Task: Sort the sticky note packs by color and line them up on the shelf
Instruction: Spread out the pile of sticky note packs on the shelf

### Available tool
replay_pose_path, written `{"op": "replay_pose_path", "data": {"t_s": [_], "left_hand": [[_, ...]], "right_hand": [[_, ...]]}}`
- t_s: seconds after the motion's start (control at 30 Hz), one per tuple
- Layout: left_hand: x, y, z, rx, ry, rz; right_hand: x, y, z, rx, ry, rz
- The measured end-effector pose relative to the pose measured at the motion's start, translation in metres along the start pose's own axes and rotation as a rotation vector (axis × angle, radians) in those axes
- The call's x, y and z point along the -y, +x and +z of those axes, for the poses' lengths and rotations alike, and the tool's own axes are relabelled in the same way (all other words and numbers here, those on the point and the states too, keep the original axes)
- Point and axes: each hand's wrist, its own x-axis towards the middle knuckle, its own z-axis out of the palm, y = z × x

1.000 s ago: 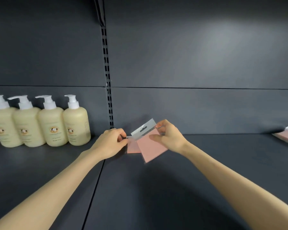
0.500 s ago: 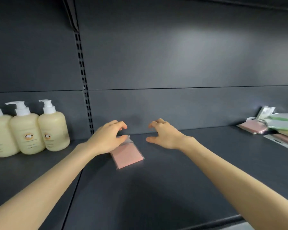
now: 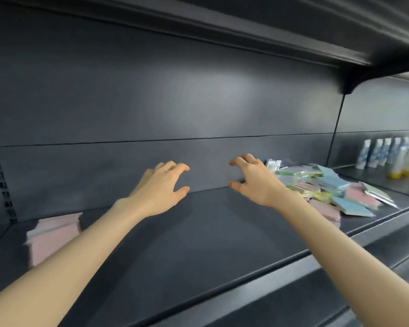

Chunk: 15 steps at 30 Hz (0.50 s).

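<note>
A pink sticky note pack [image 3: 54, 234] lies flat at the left end of the dark shelf [image 3: 198, 237], blurred and partly behind my left forearm. A loose heap of sticky note packs [image 3: 328, 187] in pink, blue, green and yellow sits at the right of the same shelf. My left hand [image 3: 161, 190] hovers over the shelf's middle, fingers spread, holding nothing. My right hand [image 3: 253, 178] is just left of the heap, fingers curled apart and empty, a short gap from the nearest pack.
The upper shelf [image 3: 293, 27] overhangs close above. A vertical divider [image 3: 335, 138] separates the bay on the right, where several white and yellow bottles [image 3: 392, 156] stand. The shelf's front lip [image 3: 246, 286] runs diagonally below my arms.
The pink pack held by both hands was set down at the left and let go. Both hands moved right, empty, and my view swung right, bringing the heap into sight.
</note>
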Motion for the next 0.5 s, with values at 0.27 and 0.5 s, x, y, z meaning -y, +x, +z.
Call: {"op": "replay_pose_path", "data": {"t_s": [0.27,0.5], "left_hand": [[-0.128,0.035,0.059,0.053,-0.065,0.030],[-0.188,0.075,0.091,0.098,-0.076,0.057]], "right_hand": [[-0.132,-0.064,-0.032,0.054,-0.046,0.063],[-0.206,-0.075,-0.041,0.093,-0.046,0.120]]}}
